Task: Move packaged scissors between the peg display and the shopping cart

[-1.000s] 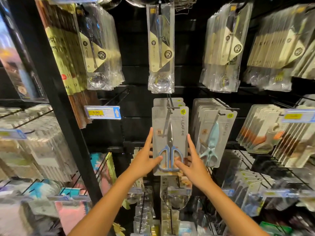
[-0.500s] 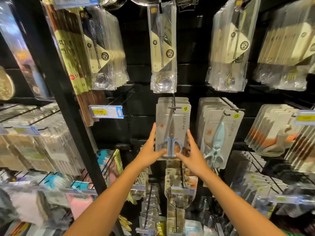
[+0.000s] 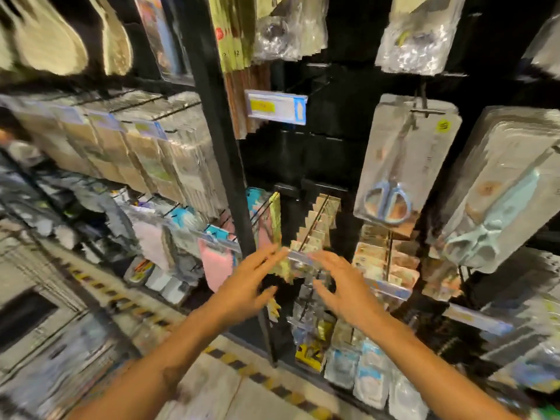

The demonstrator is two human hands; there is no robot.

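A grey card pack of blue-handled scissors (image 3: 400, 165) hangs on its peg at the upper right. Beside it, further right, hangs a thick stack of packs with pale green scissors (image 3: 497, 204). My left hand (image 3: 248, 286) and my right hand (image 3: 345, 289) are both below and left of the scissors, apart from them, fingers spread and holding nothing. The view is blurred by motion. No shopping cart is in view.
A black upright post (image 3: 218, 140) divides the display. Left of it hang rows of packaged goods (image 3: 127, 147) and wooden spoons (image 3: 45, 40). Small packs on pegs (image 3: 315, 225) sit behind my hands. A yellow-and-black striped floor line (image 3: 260, 377) runs along the shelf base.
Both hands have let go of the blue scissors pack and dropped down and left of it. The pack stays on the peg. The camera has swung left and down.
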